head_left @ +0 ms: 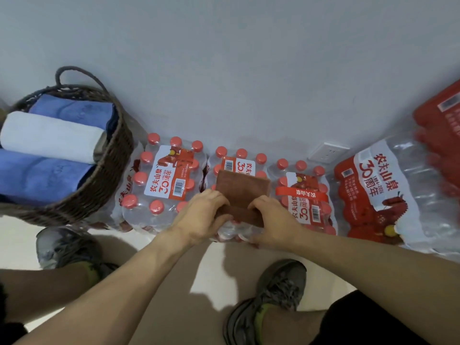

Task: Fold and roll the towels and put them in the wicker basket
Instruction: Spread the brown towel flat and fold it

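Nearest you, your left hand (202,215) and right hand (271,220) curl their fingers around the rolled near end of a brown towel (242,189) lying on bottled-water packs (164,180). It looks soft, light and floppy; grip both roll ends. At ten o'clock, the wicker basket (112,155) holds three rolls.

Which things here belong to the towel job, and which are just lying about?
Job:
- brown towel, being rolled by left hand and right hand
- wicker basket
- rolled white towel and two blue towels in the basket

Lying about:
- packs of bottled water, serving as the work surface
- wall socket
- shoes
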`<state>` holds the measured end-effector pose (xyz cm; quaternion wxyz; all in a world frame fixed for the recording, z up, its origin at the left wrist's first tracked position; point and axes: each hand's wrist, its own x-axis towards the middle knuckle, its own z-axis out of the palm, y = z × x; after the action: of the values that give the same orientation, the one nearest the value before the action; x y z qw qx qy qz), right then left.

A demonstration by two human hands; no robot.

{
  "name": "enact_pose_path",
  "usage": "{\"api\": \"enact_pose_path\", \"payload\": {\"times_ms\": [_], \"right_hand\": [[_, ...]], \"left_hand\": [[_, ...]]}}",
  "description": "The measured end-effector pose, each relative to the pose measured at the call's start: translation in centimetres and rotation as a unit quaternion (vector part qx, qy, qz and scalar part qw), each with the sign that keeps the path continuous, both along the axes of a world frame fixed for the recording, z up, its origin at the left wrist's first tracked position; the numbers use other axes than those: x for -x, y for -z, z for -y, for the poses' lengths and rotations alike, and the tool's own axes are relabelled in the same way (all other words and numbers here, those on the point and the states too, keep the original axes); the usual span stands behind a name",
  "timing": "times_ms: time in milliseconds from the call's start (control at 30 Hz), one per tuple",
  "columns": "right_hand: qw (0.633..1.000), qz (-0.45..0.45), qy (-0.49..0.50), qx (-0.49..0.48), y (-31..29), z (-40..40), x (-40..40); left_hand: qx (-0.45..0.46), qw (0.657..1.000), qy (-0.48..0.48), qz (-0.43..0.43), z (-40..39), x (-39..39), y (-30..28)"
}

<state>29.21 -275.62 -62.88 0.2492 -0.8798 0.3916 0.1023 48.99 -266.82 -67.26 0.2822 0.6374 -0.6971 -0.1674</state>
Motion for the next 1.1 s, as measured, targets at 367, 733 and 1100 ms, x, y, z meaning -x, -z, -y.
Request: {"api": "enact_pose_path", "payload": {"times_ms": [367, 733, 1100], "right_hand": [[0.906, 0.133, 0.297, -0.271, -0.4, 1.9, -0.6], [0.901, 0.114, 0.346, -0.234, 0.8, 2.6, -2.4], [0.937, -0.006, 0.306, -0.169, 0.2, 3.0, -3.4]], "left_hand": [[-0.032, 0.983, -0.157, -0.087, 0.5, -0.4, 0.4], [-0.161, 0.947, -0.278, 0.002, 1.8, -0.8, 1.6], [-0.183, 0.960, -0.179, -0.117, 2.4, -0.4, 0.1]]}}
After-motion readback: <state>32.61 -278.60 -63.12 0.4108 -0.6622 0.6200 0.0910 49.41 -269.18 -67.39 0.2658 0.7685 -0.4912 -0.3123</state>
